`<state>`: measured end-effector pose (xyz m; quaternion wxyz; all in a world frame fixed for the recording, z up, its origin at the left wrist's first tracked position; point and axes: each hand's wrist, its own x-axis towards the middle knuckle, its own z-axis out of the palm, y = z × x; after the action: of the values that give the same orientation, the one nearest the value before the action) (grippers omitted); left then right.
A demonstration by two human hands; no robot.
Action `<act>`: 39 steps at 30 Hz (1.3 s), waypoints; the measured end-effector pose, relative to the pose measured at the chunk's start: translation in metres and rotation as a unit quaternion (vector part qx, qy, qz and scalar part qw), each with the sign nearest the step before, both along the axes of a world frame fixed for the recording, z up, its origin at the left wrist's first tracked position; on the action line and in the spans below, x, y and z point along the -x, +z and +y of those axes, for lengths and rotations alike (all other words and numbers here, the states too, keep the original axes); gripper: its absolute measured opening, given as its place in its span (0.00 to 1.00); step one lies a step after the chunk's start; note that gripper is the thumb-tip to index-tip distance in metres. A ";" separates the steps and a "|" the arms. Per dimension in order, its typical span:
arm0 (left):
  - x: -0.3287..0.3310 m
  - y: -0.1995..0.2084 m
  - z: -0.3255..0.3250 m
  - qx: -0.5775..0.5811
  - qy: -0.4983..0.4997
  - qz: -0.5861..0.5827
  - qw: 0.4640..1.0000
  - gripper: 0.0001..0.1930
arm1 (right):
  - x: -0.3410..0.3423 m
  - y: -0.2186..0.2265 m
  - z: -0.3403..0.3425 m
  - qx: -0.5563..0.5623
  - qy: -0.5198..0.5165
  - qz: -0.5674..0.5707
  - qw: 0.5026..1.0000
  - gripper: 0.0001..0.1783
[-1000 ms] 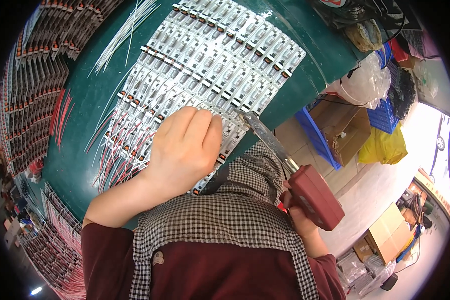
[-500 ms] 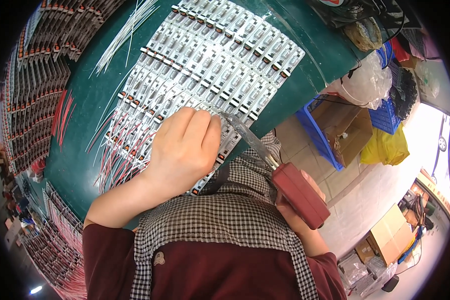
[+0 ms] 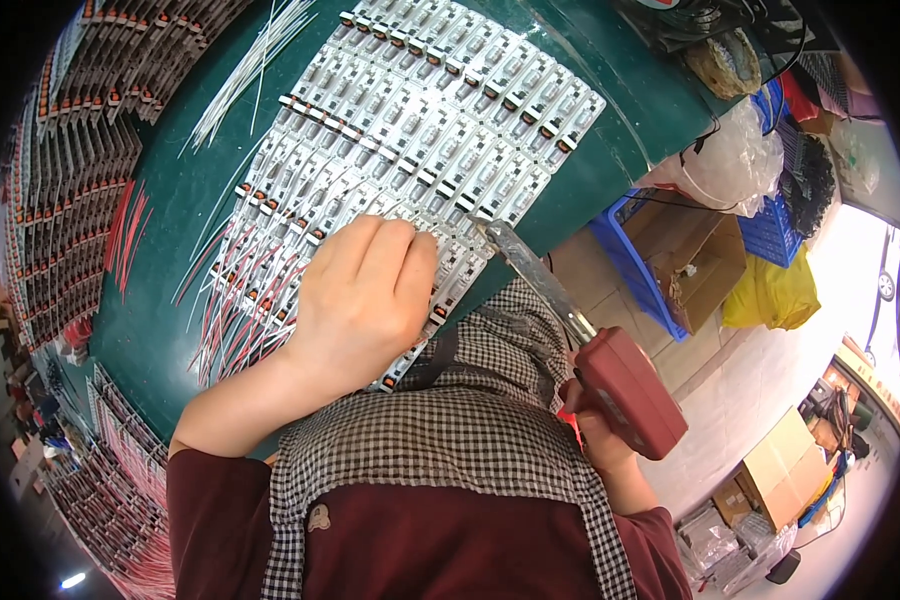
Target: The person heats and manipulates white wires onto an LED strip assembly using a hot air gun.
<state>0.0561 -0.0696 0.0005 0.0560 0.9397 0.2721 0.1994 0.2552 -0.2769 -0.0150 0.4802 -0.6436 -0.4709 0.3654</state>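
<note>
Red soldering gun (image 3: 625,390) gripped by right hand (image 3: 598,440); left hand (image 3: 365,295) seemingly flat on boards (image 3: 420,120).

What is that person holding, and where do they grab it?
The right hand grips a soldering gun by its red handle. The left hand holds nothing, pressing flat on the white modules.

Dark-red tool (image 3: 625,390), green table (image 3: 185,215), checked apron (image 3: 450,450).

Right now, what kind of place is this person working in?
Probably a small electronics assembly workshop. Rows of little circuit boards with red and white wires cover a green table. The left hand presses on them, and the right hand holds a red soldering gun. Cardboard boxes sit on the floor.
</note>
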 end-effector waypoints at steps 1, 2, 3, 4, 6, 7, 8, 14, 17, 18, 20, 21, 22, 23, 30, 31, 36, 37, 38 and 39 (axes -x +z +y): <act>-0.001 0.001 0.000 0.000 -0.001 0.000 1.000 0.12 | 0.001 -0.002 -0.004 0.009 -0.015 0.042 0.999 0.37; -0.002 0.002 0.000 -0.006 -0.004 -0.004 1.000 0.11 | 0.001 -0.002 -0.006 0.018 -0.030 0.085 0.996 0.37; -0.003 0.003 -0.001 -0.011 -0.007 -0.009 1.000 0.11 | 0.001 -0.001 -0.005 0.018 -0.031 0.084 0.996 0.37; -0.004 0.003 -0.002 -0.011 -0.007 -0.008 1.000 0.11 | -0.001 0.002 -0.003 0.018 -0.026 0.062 0.998 0.37; -0.005 0.004 -0.006 0.009 -0.015 0.000 1.000 0.10 | -0.003 0.005 0.000 0.018 -0.021 0.041 0.999 0.37; -0.006 0.004 -0.006 0.010 -0.016 0.000 1.000 0.10 | -0.005 0.005 0.001 0.019 -0.006 0.014 1.000 0.36; -0.007 0.005 -0.006 0.009 -0.018 0.011 1.000 0.09 | -0.006 0.006 0.001 0.021 0.010 -0.012 1.000 0.35; -0.010 0.006 -0.005 0.003 -0.025 0.030 0.999 0.07 | -0.010 0.002 -0.002 0.046 0.035 -0.068 0.996 0.34; -0.011 0.006 -0.005 0.007 -0.028 0.037 0.999 0.06 | -0.008 -0.001 -0.002 0.020 0.020 -0.035 0.999 0.36; -0.012 0.006 -0.005 0.009 -0.031 0.035 0.999 0.06 | -0.007 0.002 0.004 0.020 0.019 -0.035 0.999 0.36; -0.011 0.004 -0.005 0.009 -0.031 0.035 0.999 0.07 | -0.006 0.012 0.019 -0.015 0.051 -0.203 0.978 0.26; -0.011 0.004 -0.005 0.009 -0.031 0.036 0.999 0.07 | -0.003 0.013 0.019 -0.014 0.051 -0.203 0.978 0.26; -0.011 0.004 -0.005 0.009 -0.031 0.036 0.999 0.07 | -0.001 0.015 0.018 0.016 0.037 -0.200 0.979 0.22; -0.011 0.004 -0.005 0.011 -0.030 0.039 0.999 0.07 | 0.000 0.017 0.017 0.047 0.022 -0.197 0.979 0.18; -0.011 0.006 -0.007 0.012 -0.026 0.044 0.999 0.07 | -0.012 -0.002 -0.001 -0.062 0.061 -0.226 0.970 0.37; -0.011 0.006 -0.007 0.012 -0.027 0.044 0.999 0.07 | -0.010 -0.004 -0.012 -0.006 0.030 -0.131 0.991 0.37; -0.013 0.003 -0.005 0.002 -0.031 0.013 0.999 0.08 | -0.014 -0.009 -0.024 0.020 0.023 -0.031 0.999 0.37; -0.013 0.003 -0.006 0.001 -0.031 0.014 0.999 0.08 | -0.013 -0.007 -0.023 0.016 0.017 0.002 1.000 0.38; -0.014 0.004 -0.007 0.002 -0.037 0.009 0.999 0.08 | -0.013 -0.006 -0.021 0.012 0.011 0.034 0.999 0.38; -0.015 0.004 -0.009 0.002 -0.042 0.004 0.999 0.08 | -0.013 -0.006 -0.021 0.011 0.010 0.035 0.999 0.38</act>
<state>0.0711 -0.0787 0.0044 0.0655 0.9509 0.2332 0.1924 0.2680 -0.2979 -0.0207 0.4853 -0.6307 -0.4563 0.3980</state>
